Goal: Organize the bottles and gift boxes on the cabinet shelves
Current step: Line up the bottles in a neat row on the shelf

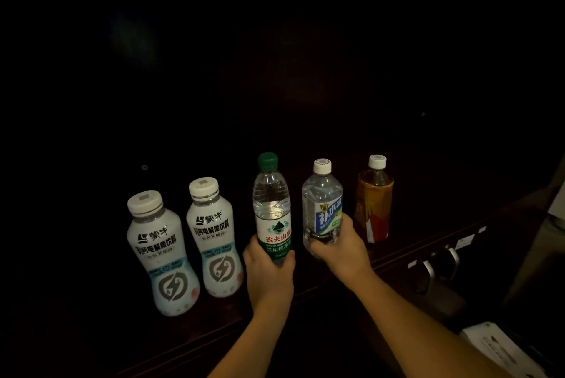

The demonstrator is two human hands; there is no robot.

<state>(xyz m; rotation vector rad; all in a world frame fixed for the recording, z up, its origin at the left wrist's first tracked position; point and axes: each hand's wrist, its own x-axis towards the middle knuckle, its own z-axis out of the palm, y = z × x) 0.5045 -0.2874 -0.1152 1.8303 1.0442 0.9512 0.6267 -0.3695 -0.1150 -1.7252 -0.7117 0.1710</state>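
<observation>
I see my left hand [269, 270] grasping the green-capped water bottle [272, 209] and my right hand [342, 247] grasping the blue-labelled clear bottle [321, 203], both on the dark shelf [428, 243]. Everything behind them is lost in blackness.

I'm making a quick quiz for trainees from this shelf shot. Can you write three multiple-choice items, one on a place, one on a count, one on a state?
1. Where does the amber tea bottle stand in the row?
A. far left
B. middle
C. far right

2. How many bottles have white caps?
A. two
B. four
C. five

3. What are the hands doing?
A. each grips a bottle
B. both hang free
C. both hold one bottle

Answers:
1 C: the amber tea bottle is the last one on the right of the row.
2 B: both milky white bottles, the blue-label bottle and the tea bottle have white caps; only the green-cap bottle differs.
3 A: the left hand wraps the green-cap bottle, and the right hand wraps the blue-label bottle.
</observation>
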